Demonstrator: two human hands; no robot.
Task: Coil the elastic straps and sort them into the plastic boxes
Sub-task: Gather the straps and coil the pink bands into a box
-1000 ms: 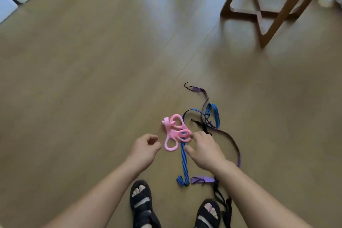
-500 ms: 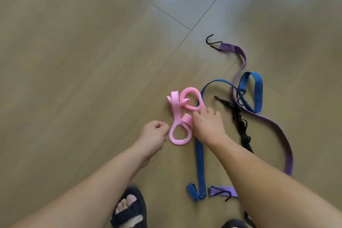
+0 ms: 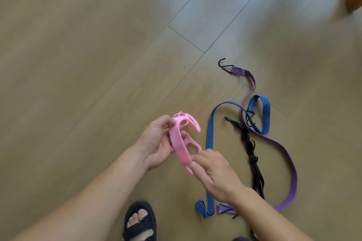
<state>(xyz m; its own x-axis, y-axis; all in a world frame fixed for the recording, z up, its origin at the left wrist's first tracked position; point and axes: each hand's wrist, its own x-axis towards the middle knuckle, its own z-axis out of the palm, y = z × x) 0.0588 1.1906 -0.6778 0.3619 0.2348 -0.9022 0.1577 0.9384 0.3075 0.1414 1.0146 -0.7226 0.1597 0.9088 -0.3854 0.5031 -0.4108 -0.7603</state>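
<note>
A pink elastic strap with looped holes [image 3: 179,143] is lifted off the wooden floor between both hands. My left hand [image 3: 156,143] pinches its upper end, and my right hand [image 3: 213,174] pinches its lower end. On the floor to the right lie a blue striped strap [image 3: 210,135], a purple strap with black hooks [image 3: 291,170] and a black strap [image 3: 252,156], tangled loosely over one another. No plastic box is in view.
A wooden furniture leg [image 3: 352,0] shows at the top right corner. My foot in a black sandal [image 3: 140,221] stands at the bottom, just left of the blue strap's lower end.
The pink strap lay on the floor before; now both hands have picked it up and hold it stretched between them. The camera has tilted closer to the floor.
</note>
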